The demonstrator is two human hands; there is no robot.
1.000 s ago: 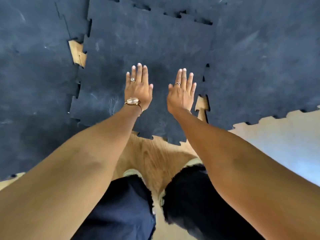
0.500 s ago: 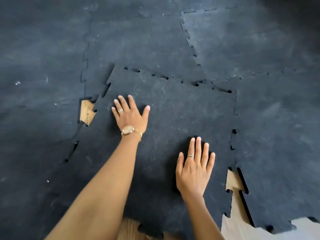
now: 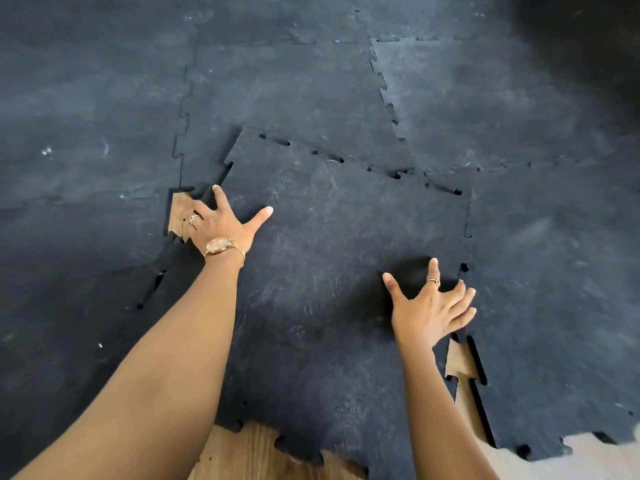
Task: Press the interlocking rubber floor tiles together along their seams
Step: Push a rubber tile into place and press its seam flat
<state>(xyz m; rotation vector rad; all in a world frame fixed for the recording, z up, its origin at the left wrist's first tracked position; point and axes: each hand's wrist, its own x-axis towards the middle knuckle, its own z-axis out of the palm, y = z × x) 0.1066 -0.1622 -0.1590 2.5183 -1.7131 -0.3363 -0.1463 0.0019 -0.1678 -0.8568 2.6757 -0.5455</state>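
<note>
A loose black rubber tile (image 3: 329,254) with toothed edges lies skewed among laid tiles. Its far-left corner rides up over the far tile (image 3: 284,88). My left hand (image 3: 221,223), with a watch and ring, is at the tile's left edge. The thumb lies spread on top and the fingers bend down over the edge into a gap (image 3: 178,213) that shows wood. My right hand (image 3: 426,306) rests flat with fingers apart at the tile's right edge. Its fingertips reach across the seam onto the right tile (image 3: 554,289).
A second wedge-shaped gap (image 3: 460,365) shows bare floor below my right hand. Small slits remain along the far seam and the lower left seam. Wooden floor (image 3: 249,452) shows at the near edge. Laid tiles, such as the left one (image 3: 86,168), cover everything beyond.
My left hand has slid left to the tile's edge and hooked its fingers over it. My right hand has moved right to the right seam and spread out. The view has tilted farther forward.
</note>
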